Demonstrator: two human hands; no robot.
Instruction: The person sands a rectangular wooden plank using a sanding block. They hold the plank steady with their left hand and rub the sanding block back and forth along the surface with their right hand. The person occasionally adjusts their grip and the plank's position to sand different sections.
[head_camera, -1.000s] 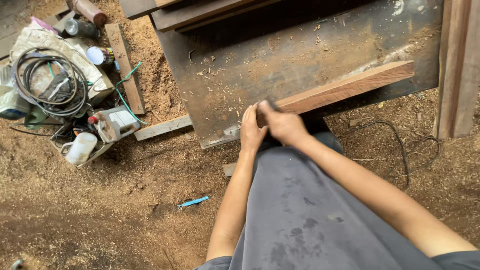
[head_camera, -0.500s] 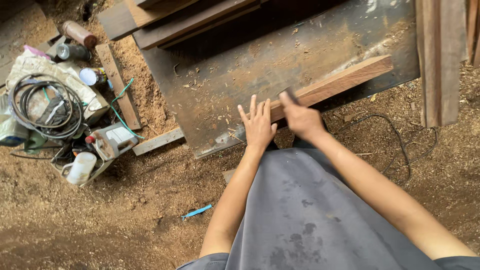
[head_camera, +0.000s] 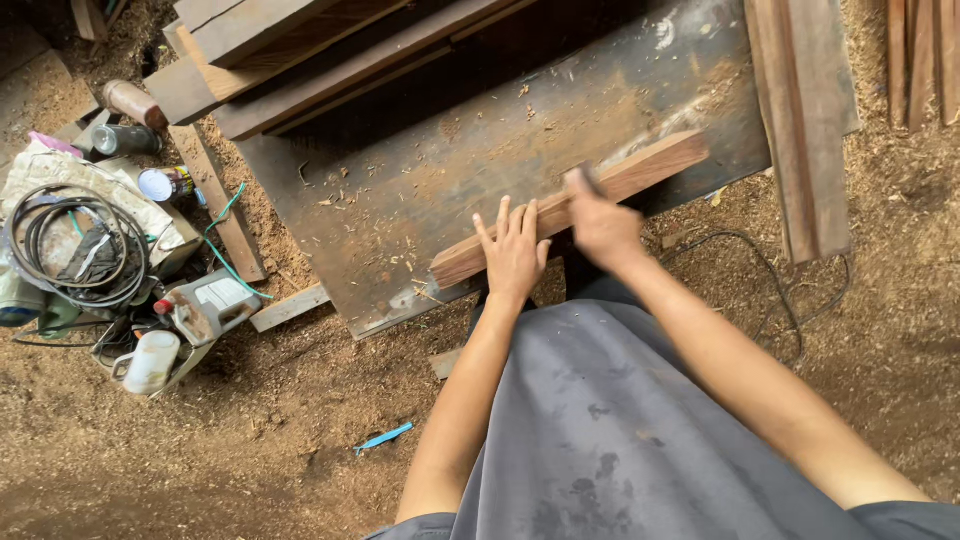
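Left hand (head_camera: 514, 252) flat, grip apart, pressing reddish plank (head_camera: 640, 175) — right hand (head_camera: 601, 222) blurred on plank, grip unclear.

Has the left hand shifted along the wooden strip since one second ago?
Yes. The left hand now lies flat with fingers spread nearer the wooden strip's lower-left end on the dark board; earlier it sat curled beside the right hand.

My wood strip (head_camera: 570, 210) looks reddish and sawn-smooth; beneath it the dark board (head_camera: 420, 180) is matt, scuffed; sawdust floor (head_camera: 250, 440) rough.
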